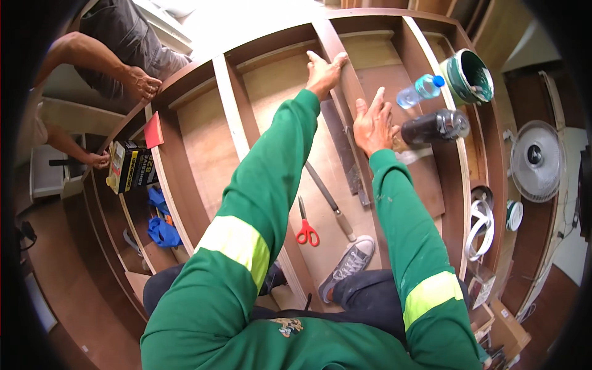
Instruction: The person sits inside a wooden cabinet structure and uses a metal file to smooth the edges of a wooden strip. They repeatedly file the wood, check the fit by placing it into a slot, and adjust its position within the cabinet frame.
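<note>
yellow-and-black box (126, 166), nine o'clock; co-worker's hand (143, 83), ten o'clock, at rim of brown frame (265, 41). red-handled scissors (307, 235), six o'clock, inside frame. left hand (325, 74), twelve o'clock, fingers splayed, unclenched, over divider board (349, 87), itself at one o'clock. right hand (374, 127), two o'clock, fingers spread, unclenched, beside board; cannot tell if pressing it. clear bottle (416, 94), dark bottle (425, 127), bucket (454, 77), also two o'clock. white fan (535, 160), three o'clock.

Left hand (324, 73) and right hand (374, 127) were both at the brown divider board (351, 91), right one near a dark bottle (430, 127). Red-handled scissors (305, 226) lay on plywood (319, 216).
</note>
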{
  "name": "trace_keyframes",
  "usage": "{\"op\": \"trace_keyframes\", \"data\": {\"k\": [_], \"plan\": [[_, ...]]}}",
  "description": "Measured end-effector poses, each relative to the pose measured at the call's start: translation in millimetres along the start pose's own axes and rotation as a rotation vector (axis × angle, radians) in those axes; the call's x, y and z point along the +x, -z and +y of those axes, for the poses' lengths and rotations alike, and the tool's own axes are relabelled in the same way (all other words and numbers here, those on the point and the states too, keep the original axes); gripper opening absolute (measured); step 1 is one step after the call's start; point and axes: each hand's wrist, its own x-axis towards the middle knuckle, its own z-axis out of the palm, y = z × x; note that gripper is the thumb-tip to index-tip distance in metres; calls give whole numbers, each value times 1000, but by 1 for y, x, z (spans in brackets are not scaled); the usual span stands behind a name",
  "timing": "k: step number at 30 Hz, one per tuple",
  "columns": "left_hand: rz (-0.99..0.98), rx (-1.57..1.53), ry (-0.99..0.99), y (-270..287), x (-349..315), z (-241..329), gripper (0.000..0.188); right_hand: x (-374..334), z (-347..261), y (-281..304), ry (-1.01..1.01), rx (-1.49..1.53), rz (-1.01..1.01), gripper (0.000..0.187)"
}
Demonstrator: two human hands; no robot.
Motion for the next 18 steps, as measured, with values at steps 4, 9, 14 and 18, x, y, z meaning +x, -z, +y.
{"op": "trace_keyframes", "data": {"k": [4, 9, 14, 18], "plan": [[135, 170, -410, 68, -43, -29, 90, 52, -9, -14, -2, -21, 65, 76], [369, 881, -577, 158, -104, -100, 74, 120, -53, -26, 116, 16, 214, 79], [377, 715, -522, 152, -102, -94, 76, 203, -81, -49, 289, -102, 415, 81], [402, 633, -497, 159, -101, -99, 78, 235, -124, -47, 283, -186, 309, 93]]}}
